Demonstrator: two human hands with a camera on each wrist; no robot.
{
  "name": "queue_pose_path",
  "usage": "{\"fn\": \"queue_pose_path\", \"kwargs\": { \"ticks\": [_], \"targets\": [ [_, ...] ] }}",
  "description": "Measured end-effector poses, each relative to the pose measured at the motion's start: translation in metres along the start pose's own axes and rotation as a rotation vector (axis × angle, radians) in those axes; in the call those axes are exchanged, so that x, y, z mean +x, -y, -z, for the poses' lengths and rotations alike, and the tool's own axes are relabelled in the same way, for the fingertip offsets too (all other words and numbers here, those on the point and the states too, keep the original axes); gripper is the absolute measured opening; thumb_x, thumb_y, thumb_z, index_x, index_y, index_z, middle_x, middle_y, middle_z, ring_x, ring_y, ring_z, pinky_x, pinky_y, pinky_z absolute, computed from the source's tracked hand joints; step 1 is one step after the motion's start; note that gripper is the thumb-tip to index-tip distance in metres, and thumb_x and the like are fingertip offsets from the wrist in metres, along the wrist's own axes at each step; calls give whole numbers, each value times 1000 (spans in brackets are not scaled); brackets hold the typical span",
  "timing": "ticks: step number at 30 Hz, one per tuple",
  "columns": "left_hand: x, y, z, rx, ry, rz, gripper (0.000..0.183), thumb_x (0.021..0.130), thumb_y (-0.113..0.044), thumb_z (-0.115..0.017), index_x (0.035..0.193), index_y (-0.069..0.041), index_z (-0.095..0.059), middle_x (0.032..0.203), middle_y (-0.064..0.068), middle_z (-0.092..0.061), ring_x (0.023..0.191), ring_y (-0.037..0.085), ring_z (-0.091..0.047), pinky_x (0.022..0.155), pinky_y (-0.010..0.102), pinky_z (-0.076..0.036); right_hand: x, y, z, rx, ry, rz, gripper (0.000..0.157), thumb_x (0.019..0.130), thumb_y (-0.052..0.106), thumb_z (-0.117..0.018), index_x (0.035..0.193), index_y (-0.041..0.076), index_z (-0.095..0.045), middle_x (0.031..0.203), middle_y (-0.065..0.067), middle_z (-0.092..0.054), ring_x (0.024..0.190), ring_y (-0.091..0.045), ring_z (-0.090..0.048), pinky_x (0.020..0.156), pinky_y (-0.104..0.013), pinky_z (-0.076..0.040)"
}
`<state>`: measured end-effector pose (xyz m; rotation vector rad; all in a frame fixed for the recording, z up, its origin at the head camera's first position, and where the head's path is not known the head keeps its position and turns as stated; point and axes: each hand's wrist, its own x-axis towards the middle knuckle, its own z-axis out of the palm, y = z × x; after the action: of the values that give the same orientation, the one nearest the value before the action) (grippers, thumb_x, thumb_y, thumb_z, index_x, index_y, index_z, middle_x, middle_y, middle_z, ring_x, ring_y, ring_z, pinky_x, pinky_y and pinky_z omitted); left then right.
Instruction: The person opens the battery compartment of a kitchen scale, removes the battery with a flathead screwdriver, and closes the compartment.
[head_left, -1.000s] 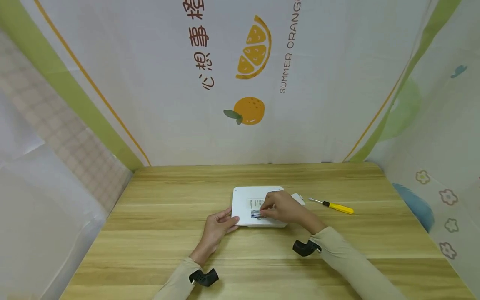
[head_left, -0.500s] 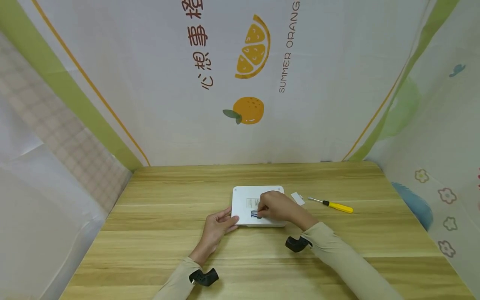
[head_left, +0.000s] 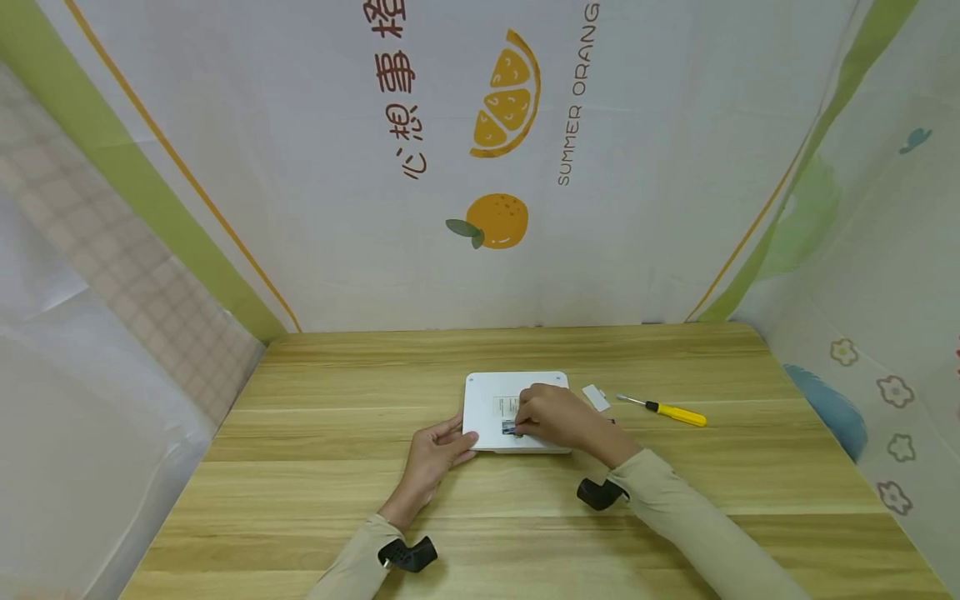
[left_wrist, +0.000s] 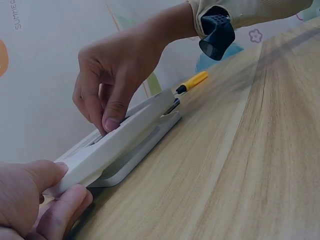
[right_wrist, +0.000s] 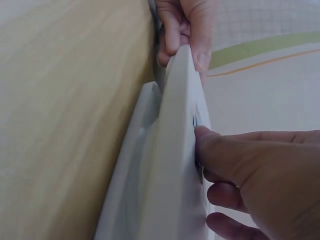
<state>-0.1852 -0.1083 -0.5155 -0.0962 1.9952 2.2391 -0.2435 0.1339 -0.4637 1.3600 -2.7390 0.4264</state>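
A white flat device [head_left: 480, 408] with rounded corners, a printed label and a small recessed battery compartment [head_left: 508, 427] lies tilted on the table. My left hand [head_left: 433, 457] grips its near left corner, thumb on the top face and fingers beneath. Over the compartment bends my right hand [head_left: 555, 415], thumb and index finger pinched together right at the opening. The battery between those fingertips is mostly hidden by them. A second white plate [left_wrist: 117, 176] shows below the device's raised edge in the left wrist view.
A small white cover [head_left: 596, 397] lies right of the device, beside a screwdriver [head_left: 678, 415] with a yellow handle. A dark cylinder [left_wrist: 173, 106] rests past the device's far end in the left wrist view. Behind the wooden table [head_left: 337, 367] hangs a printed cloth [head_left: 622, 250].
My right hand has shifted slightly left over the compartment, uncovering the white cover fully. A small dark end now shows beside the right wrist. My left hand keeps its grip.
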Motion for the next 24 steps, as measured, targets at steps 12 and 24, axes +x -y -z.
{"fn": "queue_pose_path", "kwargs": {
  "ticks": [12,24],
  "targets": [
    [0,0,-1,-11,-1,4,53,94,3,-71,142,12,-51,112,28,-67,94,22,-73,85,30,-65,-12,-4,29,37,-135,-48,7,88,22,-82,88,15,-82,87,7,-69,78,-6,-63,65,-19,-57],
    [-1,0,-1,-20,-10,11,52,94,3,-71,141,11,-52,108,24,-65,90,19,-72,84,29,-65,-71,-36,52,135,-194,-300,5,87,18,-82,90,15,-83,83,12,-67,72,-3,-56,58,-21,-50]
  ]
}}
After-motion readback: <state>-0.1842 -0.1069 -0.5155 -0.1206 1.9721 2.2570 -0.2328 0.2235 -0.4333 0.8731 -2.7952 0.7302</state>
